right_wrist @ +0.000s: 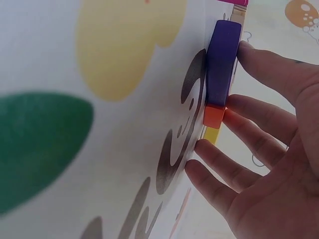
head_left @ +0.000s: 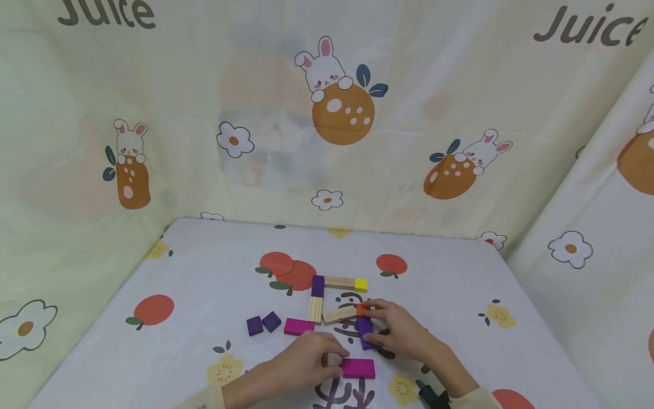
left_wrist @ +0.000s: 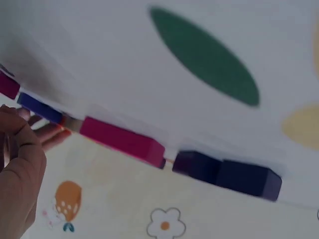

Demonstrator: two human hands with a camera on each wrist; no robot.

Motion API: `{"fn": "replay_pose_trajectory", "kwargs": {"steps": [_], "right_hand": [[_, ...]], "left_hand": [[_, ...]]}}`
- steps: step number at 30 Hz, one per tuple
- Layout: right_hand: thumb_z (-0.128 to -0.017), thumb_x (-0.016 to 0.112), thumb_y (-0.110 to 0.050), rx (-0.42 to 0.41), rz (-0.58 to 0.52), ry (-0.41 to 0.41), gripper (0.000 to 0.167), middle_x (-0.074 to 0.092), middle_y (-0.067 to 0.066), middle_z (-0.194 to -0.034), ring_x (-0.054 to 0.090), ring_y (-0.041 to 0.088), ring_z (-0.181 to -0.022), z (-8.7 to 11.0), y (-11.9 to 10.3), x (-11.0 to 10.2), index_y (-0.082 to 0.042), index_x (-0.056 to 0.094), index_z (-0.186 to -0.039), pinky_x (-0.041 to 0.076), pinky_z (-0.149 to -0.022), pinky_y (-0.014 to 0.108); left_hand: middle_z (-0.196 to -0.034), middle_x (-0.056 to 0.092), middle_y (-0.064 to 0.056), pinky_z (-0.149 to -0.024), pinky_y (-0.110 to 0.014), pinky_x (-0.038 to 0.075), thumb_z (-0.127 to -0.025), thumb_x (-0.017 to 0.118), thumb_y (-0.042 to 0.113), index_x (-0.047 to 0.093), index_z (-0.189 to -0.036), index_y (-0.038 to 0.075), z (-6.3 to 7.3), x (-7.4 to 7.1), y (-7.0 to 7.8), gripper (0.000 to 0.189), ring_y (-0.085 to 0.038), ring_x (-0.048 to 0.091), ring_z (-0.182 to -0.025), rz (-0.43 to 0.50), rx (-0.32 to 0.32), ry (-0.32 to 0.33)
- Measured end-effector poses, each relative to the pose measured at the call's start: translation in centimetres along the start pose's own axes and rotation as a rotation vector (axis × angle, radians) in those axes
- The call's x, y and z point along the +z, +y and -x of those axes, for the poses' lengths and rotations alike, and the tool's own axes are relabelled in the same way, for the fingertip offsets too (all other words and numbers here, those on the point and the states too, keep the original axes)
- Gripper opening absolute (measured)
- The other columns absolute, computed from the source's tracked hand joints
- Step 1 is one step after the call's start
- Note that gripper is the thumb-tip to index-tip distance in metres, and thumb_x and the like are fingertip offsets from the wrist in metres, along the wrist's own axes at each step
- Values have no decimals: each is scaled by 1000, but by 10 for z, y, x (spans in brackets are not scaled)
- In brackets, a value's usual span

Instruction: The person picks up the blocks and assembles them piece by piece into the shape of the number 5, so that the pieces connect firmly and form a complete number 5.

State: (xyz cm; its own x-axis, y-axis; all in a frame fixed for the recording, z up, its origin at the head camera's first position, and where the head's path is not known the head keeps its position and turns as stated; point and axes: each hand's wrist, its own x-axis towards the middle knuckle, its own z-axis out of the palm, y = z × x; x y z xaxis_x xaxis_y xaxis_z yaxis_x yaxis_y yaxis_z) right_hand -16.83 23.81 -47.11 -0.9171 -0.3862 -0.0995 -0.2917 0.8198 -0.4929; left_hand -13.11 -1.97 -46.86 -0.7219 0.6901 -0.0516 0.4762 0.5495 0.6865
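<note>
Fruit-printed tabletop [head_left: 214,289], oblong pale-wood blocks [head_left: 339,282], right hand [head_left: 395,329] spread against smooth purple block [head_left: 364,328] — left hand [head_left: 308,357] at flat magenta block [head_left: 360,368], grip unclear

Both arms come in from the bottom of the head view. The left arm [head_left: 250,386] slants up to the right, and the right arm [head_left: 452,372] slants up to the left. The left hand [head_left: 309,358] is low in the middle, fingers bent, with a gap before the thumb. The right hand [head_left: 401,329] is a bit higher, just right of the middle. In the right wrist view, its thumb [right_wrist: 274,69] is on top and its four fingers [right_wrist: 227,167] point left, spread out.
</note>
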Motion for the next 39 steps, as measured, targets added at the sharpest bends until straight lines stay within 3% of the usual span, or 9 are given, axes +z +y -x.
{"fn": "replay_pose_trajectory", "kwargs": {"steps": [5, 14, 20, 27, 39], "right_hand": [[-89, 87, -29, 20, -6, 5, 56, 59, 10, -155, 50, 41, -148, -1, 2, 2, -9, 71, -138, 41, -120, 67], [-88, 87, -29, 21, -19, 13, 56, 59, 10, -155, 51, 41, -148, 0, 3, 3, -9, 71, -138, 42, -119, 67], [-88, 87, -28, 48, -39, 2, 56, 58, 9, -156, 49, 40, -149, 0, 0, 3, -10, 71, -138, 41, -120, 66], [-88, 87, -27, 41, -31, 9, 56, 58, 9, -156, 50, 40, -148, -1, 0, 3, -10, 71, -138, 42, -120, 66], [-88, 87, -27, 55, -45, 14, 54, 58, 8, -156, 49, 40, -149, 0, -1, 2, -10, 72, -137, 42, -120, 65]], "left_hand": [[-111, 76, 12, -61, -13, 49, -91, 85, 22, 81, -123, 19, -1, 7, 1, 33, 6, 54, -67, 14, -22, -8], [-106, 73, 13, -79, -14, 52, -88, 88, 29, 81, -121, 19, -9, 12, 3, 34, 7, 58, -91, -117, -63, -6], [-90, 69, 15, -71, -16, 48, -88, 88, 31, 83, -113, 21, -13, 13, 2, 28, 2, 53, -78, -135, -145, -11], [-85, 68, 14, -70, -16, 48, -87, 88, 32, 83, -108, 19, -12, 14, 5, 25, 1, 52, -74, -185, -135, 8], [-78, 63, 11, -65, -16, 46, -87, 88, 34, 83, -102, 17, -13, 16, 13, 24, -1, 51, -69, -217, -175, 32]]}}
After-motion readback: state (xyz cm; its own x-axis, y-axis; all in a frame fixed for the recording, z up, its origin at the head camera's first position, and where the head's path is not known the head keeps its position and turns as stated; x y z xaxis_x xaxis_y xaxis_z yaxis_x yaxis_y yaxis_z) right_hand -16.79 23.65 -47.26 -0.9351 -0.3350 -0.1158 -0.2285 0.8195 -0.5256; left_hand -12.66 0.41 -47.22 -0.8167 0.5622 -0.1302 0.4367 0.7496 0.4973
